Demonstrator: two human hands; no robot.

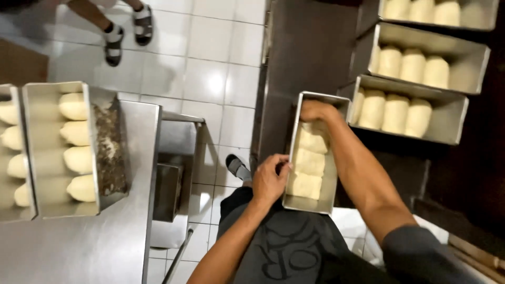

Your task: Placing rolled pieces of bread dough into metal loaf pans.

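right now my left hand (269, 181) is clamped on the near left rim of the metal loaf pan (332, 190), fingers curled over the edge, thumb outside. my right hand (315, 111) is down inside the far end of that same pan, fingers bent and pressing onto the dough pieces (307, 163); whether they actually pinch the farthest piece or only push on it, i cannot tell. the pan sits at the near edge of the dark worktop (305, 58), its near end hanging close to my lap.

what worries me: the pan looks only partly carried by the worktop edge, so if my left grip slackens while the right pushes down, it could tip toward me. pressing too hard could also flatten the soft dough or smear pieces together.

my right forearm runs long and diagonal across the pan's right wall, wrist bent downward; my left arm comes up short from below, wrist straight.

three more filled pans (447, 113) stand toward the far right corner, and another pan (108, 152) with dough rests on the steel table (84, 247) on my left. someone's sandalled feet (126, 31) stand on the tiled floor beyond.
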